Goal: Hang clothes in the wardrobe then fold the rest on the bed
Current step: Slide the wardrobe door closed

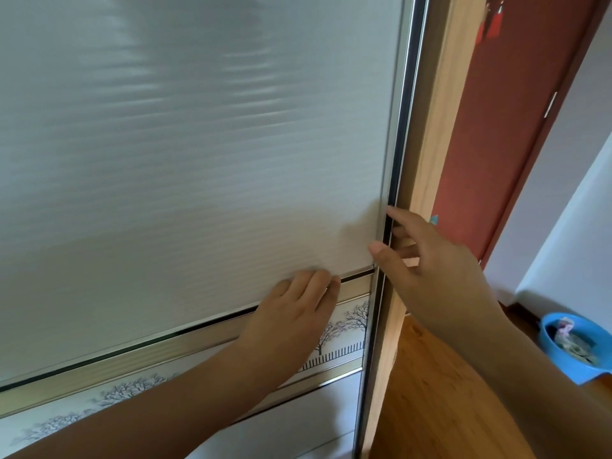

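Both hands were on the wardrobe door (pixel 198 160), a white ribbed sliding panel that filled most of the view and stood drawn up against the wardrobe's right side. The left hand (pixel 294 313) lay flat and relaxed on the panel's lower right corner, its straight fingers pressing over the horizontal metal rail (pixel 165 346). The right hand (pixel 440 270) grasped the door's right edge (pixel 402 127): the thumb sat on the front face and the fingers hooked round behind the metal strip, between it and the pale wooden side post (pixel 433 144). Under the rail ran a printed band of bare trees and a fence (pixel 351 319). Beyond the post stood a red room door (pixel 496 144) with red tassels (pixel 493 21) hanging near its top. A blue basin (pixel 574 376) with small items inside sat on the wooden floor (pixel 430 392) to the right.
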{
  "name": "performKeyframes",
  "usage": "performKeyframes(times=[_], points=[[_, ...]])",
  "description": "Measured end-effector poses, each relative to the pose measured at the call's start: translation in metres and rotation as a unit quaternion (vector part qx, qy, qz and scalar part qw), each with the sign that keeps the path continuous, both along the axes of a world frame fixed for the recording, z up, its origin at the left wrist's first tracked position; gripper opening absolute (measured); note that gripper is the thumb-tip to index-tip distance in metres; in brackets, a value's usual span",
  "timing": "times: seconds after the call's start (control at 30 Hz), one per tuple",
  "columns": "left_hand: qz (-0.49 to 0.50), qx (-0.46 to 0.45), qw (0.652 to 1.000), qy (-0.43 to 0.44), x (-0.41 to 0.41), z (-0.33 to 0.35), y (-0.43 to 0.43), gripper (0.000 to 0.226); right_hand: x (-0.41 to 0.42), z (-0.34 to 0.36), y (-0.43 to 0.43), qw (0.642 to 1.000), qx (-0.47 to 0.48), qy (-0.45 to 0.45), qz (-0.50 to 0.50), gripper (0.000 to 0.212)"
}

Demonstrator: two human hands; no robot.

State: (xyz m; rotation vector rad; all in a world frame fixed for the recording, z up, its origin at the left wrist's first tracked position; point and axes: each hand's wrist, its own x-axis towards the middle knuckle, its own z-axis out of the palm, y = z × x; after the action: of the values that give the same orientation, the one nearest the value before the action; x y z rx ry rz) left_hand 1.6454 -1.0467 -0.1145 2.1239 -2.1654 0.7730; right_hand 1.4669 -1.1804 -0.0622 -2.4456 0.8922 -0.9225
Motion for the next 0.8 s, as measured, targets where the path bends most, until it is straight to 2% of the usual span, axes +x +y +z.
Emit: performKeyframes(times=[0.1,0.23,0.4,0.47,0.57,0.7,0.8], points=[[0.002,-0.001,1.000,0.006,-0.005,-0.001,-0.006,0.063,0.003,0.001,-0.002,0.996,-0.078,0.031,0.014,0.054],[0.001,0.001,1.000,0.007,-0.004,0.000,-0.005,0.064,0.016,0.003,-0.006,0.990,-0.068,0.086,0.084,0.044],[-0.006,0.016,0.999,0.035,-0.005,0.005,-0.001,0.068,0.032,0.010,-0.007,0.983,-0.094,0.133,0.085,0.031],[-0.011,0.021,0.998,0.061,-0.004,0.008,0.003,0.067,0.034,0.012,-0.006,0.979,-0.106,0.153,0.080,0.033],[-0.026,0.006,0.988,0.151,-0.001,0.010,0.018,0.053,0.037,0.013,-0.004,0.974,-0.105,0.170,0.106,0.037],[0.058,0.010,0.964,0.259,0.014,0.009,0.064,0.048,0.058,0.003,0.015,0.952,-0.085,0.219,0.197,0.029],[0.156,-0.006,0.945,0.289,0.028,0.004,0.115,0.047,0.088,-0.011,0.039,0.910,-0.087,0.286,0.286,0.025]])
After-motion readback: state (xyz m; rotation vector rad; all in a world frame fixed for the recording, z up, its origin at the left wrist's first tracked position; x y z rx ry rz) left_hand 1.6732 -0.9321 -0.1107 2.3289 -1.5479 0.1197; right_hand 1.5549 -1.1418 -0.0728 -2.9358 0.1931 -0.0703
